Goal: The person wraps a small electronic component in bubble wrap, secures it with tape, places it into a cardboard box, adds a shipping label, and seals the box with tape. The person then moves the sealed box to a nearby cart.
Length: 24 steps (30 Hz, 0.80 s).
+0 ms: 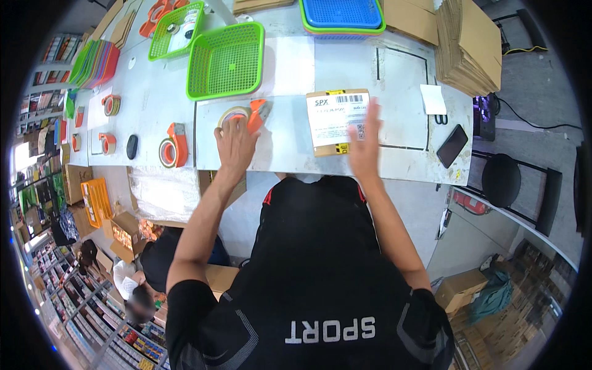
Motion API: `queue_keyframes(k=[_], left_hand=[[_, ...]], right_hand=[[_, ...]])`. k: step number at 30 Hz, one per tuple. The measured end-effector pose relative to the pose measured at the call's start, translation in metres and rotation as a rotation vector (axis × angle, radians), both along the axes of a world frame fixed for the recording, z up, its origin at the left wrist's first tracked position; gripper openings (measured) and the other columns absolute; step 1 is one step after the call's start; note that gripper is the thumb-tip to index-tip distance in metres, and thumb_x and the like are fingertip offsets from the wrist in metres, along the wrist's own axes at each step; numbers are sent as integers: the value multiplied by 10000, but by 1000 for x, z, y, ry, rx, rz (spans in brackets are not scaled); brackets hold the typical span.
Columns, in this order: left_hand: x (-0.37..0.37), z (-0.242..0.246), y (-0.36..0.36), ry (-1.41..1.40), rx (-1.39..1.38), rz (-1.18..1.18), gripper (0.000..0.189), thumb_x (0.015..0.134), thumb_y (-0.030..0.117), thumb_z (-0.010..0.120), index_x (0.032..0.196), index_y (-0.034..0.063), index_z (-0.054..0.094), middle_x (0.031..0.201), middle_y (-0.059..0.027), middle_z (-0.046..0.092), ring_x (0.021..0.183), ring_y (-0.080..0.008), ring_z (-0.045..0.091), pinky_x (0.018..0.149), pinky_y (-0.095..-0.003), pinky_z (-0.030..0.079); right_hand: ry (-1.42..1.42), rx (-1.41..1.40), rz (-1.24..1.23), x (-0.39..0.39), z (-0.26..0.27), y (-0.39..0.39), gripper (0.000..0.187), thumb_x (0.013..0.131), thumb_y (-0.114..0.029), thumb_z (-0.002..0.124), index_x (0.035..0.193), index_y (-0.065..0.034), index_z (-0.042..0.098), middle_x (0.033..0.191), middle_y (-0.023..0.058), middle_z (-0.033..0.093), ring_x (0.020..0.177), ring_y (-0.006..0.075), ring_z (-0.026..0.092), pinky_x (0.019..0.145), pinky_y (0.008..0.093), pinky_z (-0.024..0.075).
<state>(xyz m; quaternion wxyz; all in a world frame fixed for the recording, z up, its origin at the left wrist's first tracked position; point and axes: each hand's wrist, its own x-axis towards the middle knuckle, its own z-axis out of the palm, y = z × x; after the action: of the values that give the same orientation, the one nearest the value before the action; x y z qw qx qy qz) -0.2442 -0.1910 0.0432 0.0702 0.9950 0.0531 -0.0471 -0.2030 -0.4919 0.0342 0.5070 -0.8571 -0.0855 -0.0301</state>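
A small cardboard parcel (325, 151) with yellow tape and a printed white shipping label (330, 122) lies before me on the grey worktable (286, 159). My right hand (366, 138), slightly blurred, is over the parcel's right edge with fingers extended, gripping nothing. To the left, my left hand (237, 143) rests on an orange tape dispenser (256, 116) with its tape roll, the fingers bent over the roll. Another orange tape dispenser (180, 145) stands farther left, beside a black computer mouse (132, 147).
Green plastic baskets (225, 62) and stacked blue and green baskets (342, 14) stand at the back. Flattened cardboard boxes (467, 46) are piled at the back right. A smartphone (452, 145) and a white paper slip (433, 99) lie right. Other people are at lower left.
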Motion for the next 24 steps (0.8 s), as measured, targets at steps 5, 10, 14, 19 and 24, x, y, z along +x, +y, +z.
queue_keyframes(k=[5, 10, 14, 19, 24], left_hand=[[-27, -46, -93, 67, -1393, 54, 817, 1112, 452, 442, 1632, -90, 120, 1708, -275, 194, 1598, -344, 189, 1290, -405, 163], [-5, -82, -128, 106, -1508, 24, 855, 1118, 412, 421, 1645, -29, -89, 1735, -218, 95, 1601, -290, 122, 1291, -385, 131], [-5, -68, -121, 221, -1339, 214, 843, 1071, 384, 556, 1647, -29, 99, 1654, -248, 320, 1527, -322, 323, 1254, -408, 260], [-74, -47, -117, 12, -1466, 334, 940, 998, 410, 675, 1688, 92, 122, 1663, -196, 322, 1511, -333, 348, 1168, -438, 386], [-237, -11, -37, 65, -1598, 802, 964, 901, 542, 721, 1670, 174, 270, 1405, -116, 625, 1187, -255, 647, 808, -371, 602]], right_hand=[[484, 396, -182, 6, -34, -57, 650, 1094, -291, 462, 1636, 3, 255, 1694, 196, 259, 1568, 312, 218, 1275, 435, 146], [758, 758, -252, -7, -93, -50, 619, 1128, -372, 382, 1609, 12, 316, 1646, 165, 358, 1504, 267, 349, 1249, 377, 235], [755, 852, -109, -13, -87, -60, 506, 1146, -284, 385, 1561, 0, 329, 1539, 141, 474, 1442, 258, 437, 1213, 440, 352], [1008, 1133, 117, -43, -38, -65, 632, 1146, -390, 331, 1616, 27, 269, 1642, 177, 352, 1495, 294, 389, 1240, 460, 312], [1149, 550, 845, -58, -34, -25, 661, 1116, -385, 458, 1601, 43, 319, 1640, 195, 366, 1503, 321, 373, 1227, 497, 310]])
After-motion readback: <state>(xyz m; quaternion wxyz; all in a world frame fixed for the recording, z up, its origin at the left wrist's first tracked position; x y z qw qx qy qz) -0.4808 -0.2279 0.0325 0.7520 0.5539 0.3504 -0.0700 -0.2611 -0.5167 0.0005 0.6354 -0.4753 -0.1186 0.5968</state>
